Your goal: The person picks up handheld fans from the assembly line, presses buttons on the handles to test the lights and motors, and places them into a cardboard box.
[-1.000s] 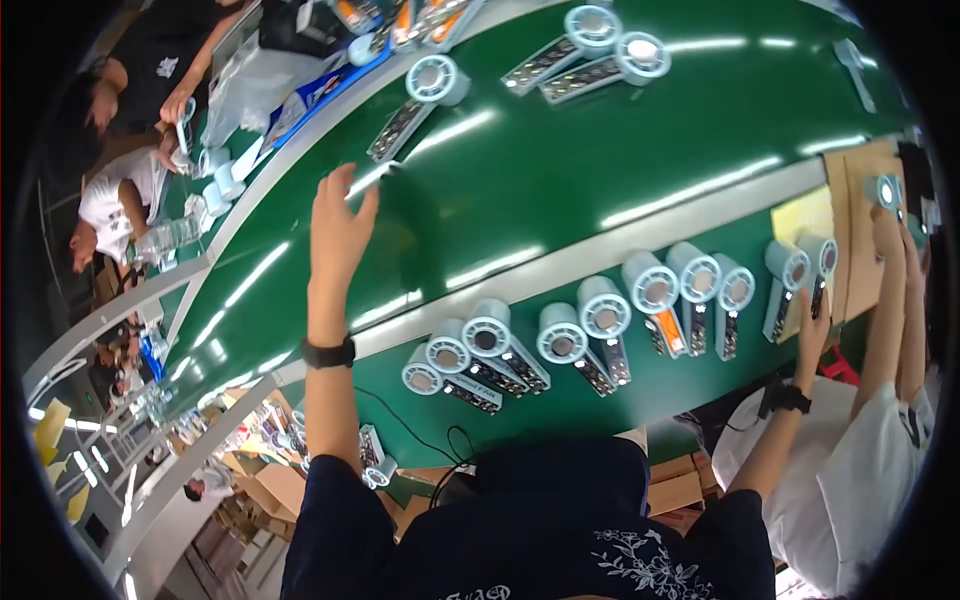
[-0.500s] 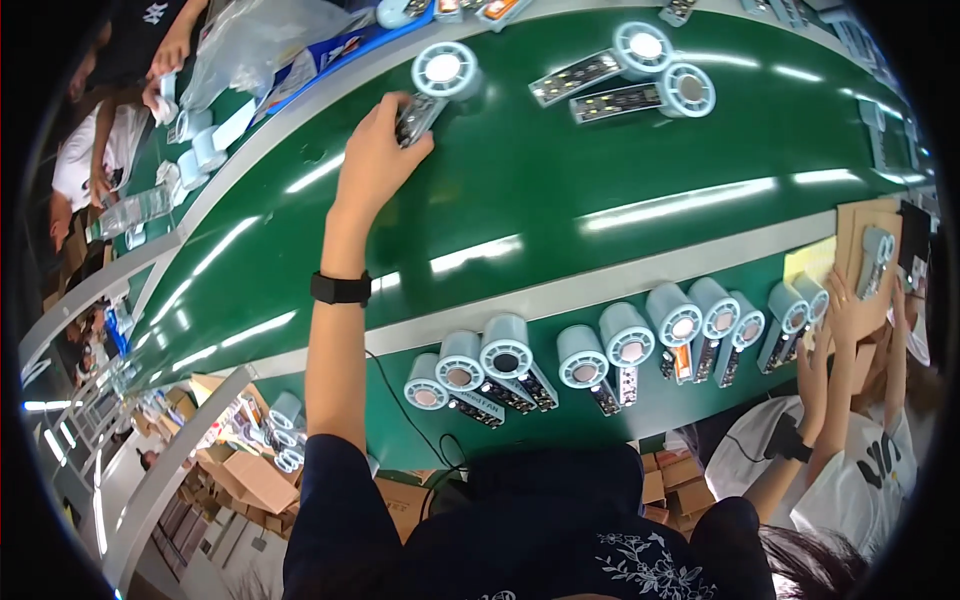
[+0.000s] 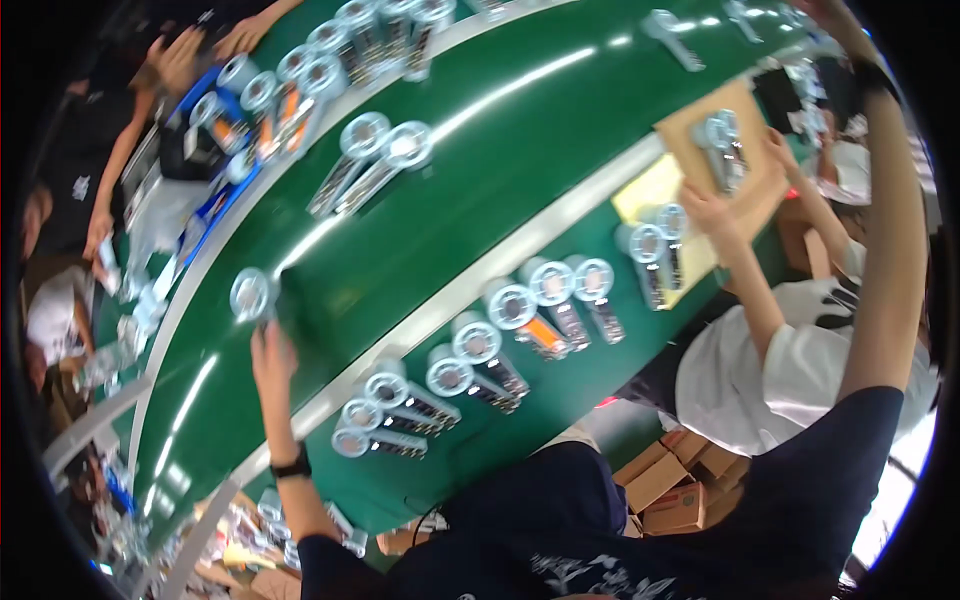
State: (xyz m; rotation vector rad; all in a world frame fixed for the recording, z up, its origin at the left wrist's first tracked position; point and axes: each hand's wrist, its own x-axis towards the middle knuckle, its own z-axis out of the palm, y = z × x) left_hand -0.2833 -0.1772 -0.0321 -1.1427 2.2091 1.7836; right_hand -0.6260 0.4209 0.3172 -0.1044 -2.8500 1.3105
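My left hand [image 3: 273, 352], blurred by motion, is closed round the handle of a light blue handheld fan [image 3: 252, 294]. It is over the left part of the green conveyor belt [image 3: 480, 150], the fan's round head pointing away from me. My right arm stretches far out to the right. Its hand [image 3: 835, 22] is smeared at the upper right rim, so its fingers cannot be made out. Two more handheld fans [image 3: 385, 150] lie side by side on the belt, their handles toward the lower left. Another fan [image 3: 675, 40] lies farther right, nearer to my right hand.
Several fans with bare circuit boards [image 3: 475, 340] stand in a row on the green side table [image 3: 560, 400]. On my right, a co-worker's hands [image 3: 712, 212] touch a cardboard sheet [image 3: 745, 115] bearing fans. Across the belt, several fans [image 3: 325, 75] line the edge near other people's hands.
The view has swung to the right and tilted. My left hand still has the fan, now at the left of the picture. My right arm has come into view, reaching out to the far right.
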